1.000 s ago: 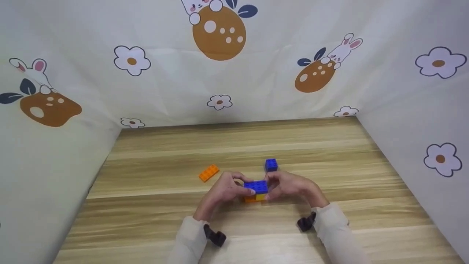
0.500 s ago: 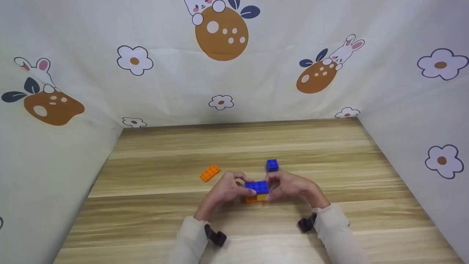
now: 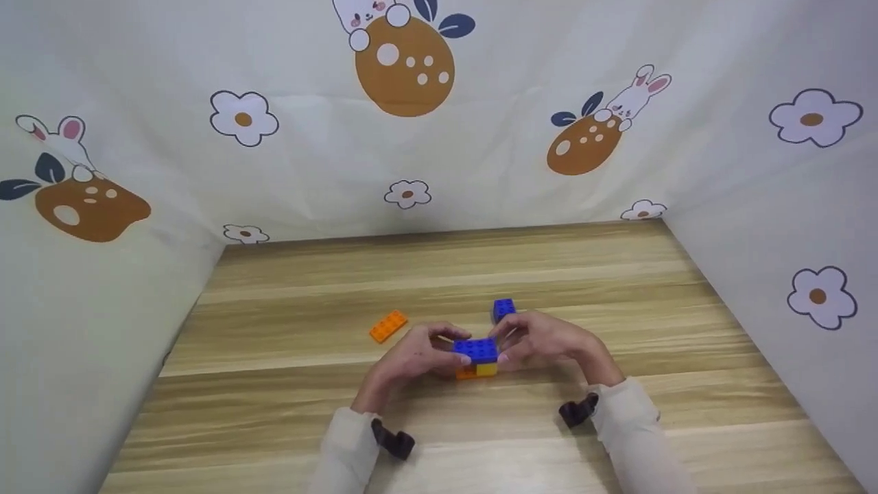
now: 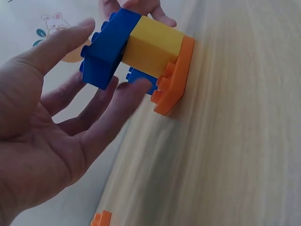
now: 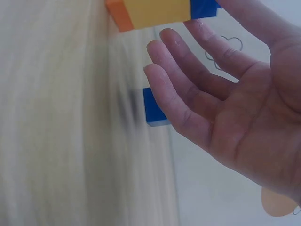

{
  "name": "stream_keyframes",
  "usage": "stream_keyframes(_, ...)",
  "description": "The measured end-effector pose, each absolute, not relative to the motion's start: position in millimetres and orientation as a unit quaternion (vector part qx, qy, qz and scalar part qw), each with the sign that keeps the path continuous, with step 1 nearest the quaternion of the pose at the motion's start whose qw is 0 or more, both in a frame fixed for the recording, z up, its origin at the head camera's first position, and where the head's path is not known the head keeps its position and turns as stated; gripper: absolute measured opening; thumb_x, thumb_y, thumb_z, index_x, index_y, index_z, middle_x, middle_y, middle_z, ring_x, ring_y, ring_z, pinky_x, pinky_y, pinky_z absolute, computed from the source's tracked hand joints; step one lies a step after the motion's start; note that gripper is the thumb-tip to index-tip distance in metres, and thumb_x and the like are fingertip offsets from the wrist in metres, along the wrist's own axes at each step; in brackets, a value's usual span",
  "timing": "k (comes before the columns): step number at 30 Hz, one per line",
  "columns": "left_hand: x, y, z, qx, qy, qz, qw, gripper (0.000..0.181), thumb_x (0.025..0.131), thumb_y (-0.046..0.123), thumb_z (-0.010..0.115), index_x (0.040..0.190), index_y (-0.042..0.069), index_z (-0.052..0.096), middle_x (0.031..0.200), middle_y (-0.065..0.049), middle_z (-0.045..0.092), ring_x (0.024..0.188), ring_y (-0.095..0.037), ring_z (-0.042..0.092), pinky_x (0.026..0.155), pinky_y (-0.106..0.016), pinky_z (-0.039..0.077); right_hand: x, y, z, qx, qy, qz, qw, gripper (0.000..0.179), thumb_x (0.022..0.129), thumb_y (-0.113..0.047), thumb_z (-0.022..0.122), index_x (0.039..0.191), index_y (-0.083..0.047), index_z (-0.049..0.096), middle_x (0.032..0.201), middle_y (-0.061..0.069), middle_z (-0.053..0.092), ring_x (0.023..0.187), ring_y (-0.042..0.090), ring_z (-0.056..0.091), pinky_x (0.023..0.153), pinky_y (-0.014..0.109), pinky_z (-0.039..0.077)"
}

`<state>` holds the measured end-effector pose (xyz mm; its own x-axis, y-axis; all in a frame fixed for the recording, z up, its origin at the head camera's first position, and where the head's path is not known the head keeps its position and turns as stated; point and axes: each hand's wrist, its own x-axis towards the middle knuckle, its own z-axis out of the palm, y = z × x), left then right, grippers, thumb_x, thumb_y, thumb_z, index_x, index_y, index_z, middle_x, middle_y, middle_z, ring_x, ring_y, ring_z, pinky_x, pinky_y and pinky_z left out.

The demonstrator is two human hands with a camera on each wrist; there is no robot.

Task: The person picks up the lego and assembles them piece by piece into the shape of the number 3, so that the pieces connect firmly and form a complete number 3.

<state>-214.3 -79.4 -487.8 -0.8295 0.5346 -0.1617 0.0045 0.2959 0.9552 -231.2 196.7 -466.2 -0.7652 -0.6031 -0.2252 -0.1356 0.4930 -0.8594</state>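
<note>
A small stack of toy building bricks stands on the table: a blue brick (image 3: 475, 348) on top, a yellow brick (image 3: 486, 368) below it and an orange plate (image 4: 174, 80) at the bottom. My left hand (image 3: 424, 353) holds the stack's left end, thumb on the near side of the blue brick and fingers on its far side. At the stack's right end, my right hand (image 3: 549, 337) has its fingers spread and loosely bent, with fingertips close to the yellow and blue bricks. The right wrist view cannot settle whether one fingertip touches.
Just behind my right fingers stands a small blue brick (image 3: 504, 309). A loose orange plate (image 3: 389, 326) lies on the table beyond my left hand. Patterned cloth walls (image 3: 309, 165) enclose the wooden table (image 3: 309, 274) at the back and sides.
My right hand has loosened and shifted slightly away from the stack, its fingers more spread. The left hand keeps its place at the left end. The head view has also shifted a little.
</note>
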Motion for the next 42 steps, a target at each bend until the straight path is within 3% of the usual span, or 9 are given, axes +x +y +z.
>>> stream_keyframes(4,-218.0,-86.3,-491.4,0.195,0.775,0.553,0.235,0.048,0.087,0.036,0.078,0.128,0.015,0.067,0.132,-0.012,0.066,0.118,-0.027,0.064,0.102,-0.039,0.054,-232.7,200.4,-460.2,-0.207,0.835,-0.457,0.225,0.038,0.089,-0.025,0.077,0.12,-0.006,0.067,0.119,0.015,0.07,0.11,0.025,0.064,0.097,0.038,0.053)
stream_keyframes(7,-220.8,-90.3,-494.4,0.206,0.771,0.549,0.249,0.047,0.087,0.036,0.078,0.129,0.018,0.066,0.134,-0.011,0.065,0.121,-0.026,0.063,0.106,-0.04,0.051,-236.2,203.4,-459.1,-0.183,0.844,-0.47,0.181,0.035,0.091,-0.025,0.074,0.118,-0.004,0.068,0.118,0.015,0.07,0.108,0.022,0.063,0.094,0.033,0.051)
stream_keyframes(14,-223.6,-95.1,-499.5,0.206,0.764,0.558,0.251,0.047,0.088,0.034,0.077,0.129,0.014,0.066,0.13,-0.012,0.068,0.116,-0.022,0.066,0.098,-0.033,0.055,-248.2,205.1,-464.1,-0.106,0.826,-0.545,0.092,0.037,0.091,-0.02,0.075,0.119,0.001,0.066,0.112,0.013,0.072,0.097,0.013,0.067,0.087,0.03,0.057)
stream_keyframes(19,-223.6,-95.8,-501.5,0.203,0.77,0.554,0.243,0.044,0.089,0.031,0.077,0.127,0.013,0.067,0.129,-0.012,0.068,0.113,-0.02,0.067,0.094,-0.03,0.056,-255.5,205.4,-472.4,-0.072,0.813,-0.574,0.061,0.039,0.091,-0.018,0.074,0.123,0.002,0.064,0.116,0.017,0.07,0.098,0.009,0.066,0.088,0.033,0.058)
stream_keyframes(24,-223.2,-96.7,-502.3,0.198,0.778,0.547,0.236,0.042,0.088,0.033,0.077,0.125,0.016,0.069,0.129,-0.01,0.069,0.111,-0.02,0.066,0.092,-0.031,0.056,-260.9,207.5,-480.8,-0.057,0.796,-0.598,0.082,0.052,0.093,-0.017,0.072,0.136,0.006,0.053,0.136,0.028,0.057,0.116,0.025,0.063,0.095,0.041,0.057)
stream_keyframes(28,-222.3,-97.2,-502.7,0.192,0.774,0.552,0.242,0.042,0.087,0.035,0.078,0.125,0.018,0.069,0.129,-0.009,0.069,0.112,-0.019,0.067,0.092,-0.031,0.057,-263.6,210.8,-486.9,-0.054,0.791,-0.597,0.121,0.061,0.094,-0.016,0.07,0.146,0.003,0.044,0.147,0.027,0.048,0.131,0.037,0.054,0.101,0.044,0.054)
stream_keyframes(33,-221.1,-97.0,-503.4,0.17,0.741,0.589,0.274,0.046,0.086,0.032,0.079,0.127,0.014,0.067,0.128,-0.011,0.069,0.111,-0.02,0.069,0.091,-0.033,0.059,-265.6,214.7,-492.6,-0.053,0.782,-0.599,0.166,0.068,0.093,-0.022,0.072,0.151,-0.004,0.04,0.154,0.021,0.044,0.136,0.035,0.05,0.104,0.043,0.052)
stream_keyframes(42,-220.9,-96.6,-503.1,0.15,0.721,0.61,0.293,0.046,0.087,0.026,0.079,0.129,0.01,0.066,0.127,-0.013,0.07,0.107,-0.021,0.071,0.089,-0.036,0.06,-265.6,215.0,-495.4,-0.068,0.781,-0.59,0.192,0.069,0.093,-0.02,0.072,0.153,-0.011,0.04,0.157,0.015,0.042,0.139,0.034,0.048,0.106,0.042,0.05)
